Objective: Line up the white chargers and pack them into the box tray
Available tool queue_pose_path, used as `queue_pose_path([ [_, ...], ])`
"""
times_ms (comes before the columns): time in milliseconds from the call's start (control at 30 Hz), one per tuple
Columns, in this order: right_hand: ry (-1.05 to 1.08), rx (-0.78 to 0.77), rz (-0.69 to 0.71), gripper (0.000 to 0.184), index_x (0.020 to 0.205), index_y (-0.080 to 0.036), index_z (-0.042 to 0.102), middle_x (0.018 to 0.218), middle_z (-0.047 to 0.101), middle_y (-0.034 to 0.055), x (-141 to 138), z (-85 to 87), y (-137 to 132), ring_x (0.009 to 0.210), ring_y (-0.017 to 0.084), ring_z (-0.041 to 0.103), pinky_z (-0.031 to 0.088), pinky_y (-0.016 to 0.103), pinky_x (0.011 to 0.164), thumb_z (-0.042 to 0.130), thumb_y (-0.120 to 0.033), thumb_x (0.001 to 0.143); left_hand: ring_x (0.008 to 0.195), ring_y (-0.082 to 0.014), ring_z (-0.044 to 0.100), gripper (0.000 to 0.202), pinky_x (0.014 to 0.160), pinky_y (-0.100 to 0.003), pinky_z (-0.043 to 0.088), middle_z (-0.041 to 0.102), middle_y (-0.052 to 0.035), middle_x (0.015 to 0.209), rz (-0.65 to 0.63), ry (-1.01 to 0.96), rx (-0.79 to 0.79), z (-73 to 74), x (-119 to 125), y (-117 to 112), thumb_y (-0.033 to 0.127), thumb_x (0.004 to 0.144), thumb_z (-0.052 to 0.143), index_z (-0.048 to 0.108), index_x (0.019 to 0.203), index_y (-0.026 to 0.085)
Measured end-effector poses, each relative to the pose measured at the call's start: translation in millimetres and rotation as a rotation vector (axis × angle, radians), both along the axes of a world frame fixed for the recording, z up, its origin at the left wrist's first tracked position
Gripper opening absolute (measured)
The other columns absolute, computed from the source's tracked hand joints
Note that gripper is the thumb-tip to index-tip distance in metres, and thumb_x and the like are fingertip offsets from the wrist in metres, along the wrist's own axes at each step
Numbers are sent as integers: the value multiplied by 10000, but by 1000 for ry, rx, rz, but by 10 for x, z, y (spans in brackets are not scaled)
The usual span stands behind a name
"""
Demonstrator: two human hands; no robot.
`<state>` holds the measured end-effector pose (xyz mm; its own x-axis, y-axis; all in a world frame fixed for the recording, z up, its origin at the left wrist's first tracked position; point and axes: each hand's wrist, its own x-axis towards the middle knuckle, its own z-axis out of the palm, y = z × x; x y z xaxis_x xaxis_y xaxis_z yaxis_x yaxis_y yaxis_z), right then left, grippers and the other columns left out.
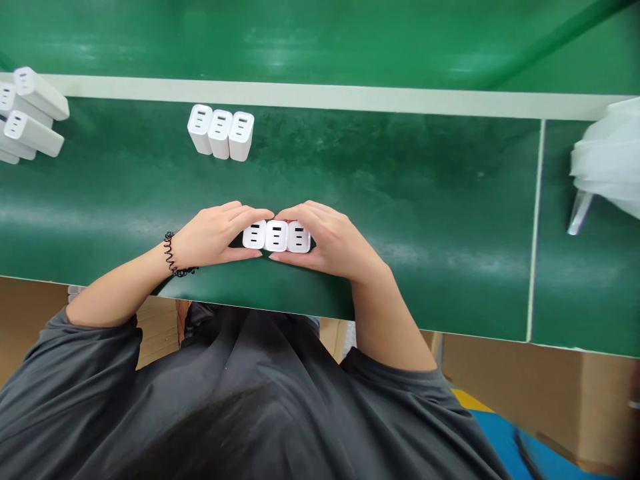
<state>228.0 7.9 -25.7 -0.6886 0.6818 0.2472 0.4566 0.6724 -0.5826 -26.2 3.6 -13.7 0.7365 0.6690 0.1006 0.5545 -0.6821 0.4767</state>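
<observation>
Three white USB chargers (277, 236) stand side by side in a row near the front of the green table, their port faces turned up. My left hand (220, 233), with a black coiled band at the wrist, closes on the left end of the row, thumb in front and fingers behind. From the other side my right hand (325, 240) grips the right end in the same way. The fingertips of both hands nearly meet around the middle charger. Farther back, a second row of three white chargers (220, 133) stands upright and touching.
Several white chargers (37, 133) lie in a pile at the far left. A translucent white plastic bag (610, 157) sits at the right edge. A pale strip (320, 93) runs along the back of the green table (425, 180). Cardboard (157, 333) shows below the front edge.
</observation>
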Motion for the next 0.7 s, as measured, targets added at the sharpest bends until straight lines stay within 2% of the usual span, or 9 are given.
queue_pose_path([
  [467, 4, -11, 3, 392, 1165, -224, 568, 1044, 709, 79, 6, 6, -3, 903, 249, 655, 515, 387, 786, 668, -489, 894, 971, -213, 642, 498, 775, -306, 507, 689, -96, 1189, -3, 13, -9, -7, 0, 2, 502, 972, 556, 513, 1346, 178],
  [700, 1, 23, 0, 389, 1132, -210, 560, 1020, 711, 82, 1, 1, 0, 883, 243, 660, 509, 372, 756, 679, -492, 893, 936, -203, 639, 491, 752, -301, 499, 692, -88, 1178, -9, -8, 19, -17, 0, 0, 495, 974, 559, 507, 1342, 174],
])
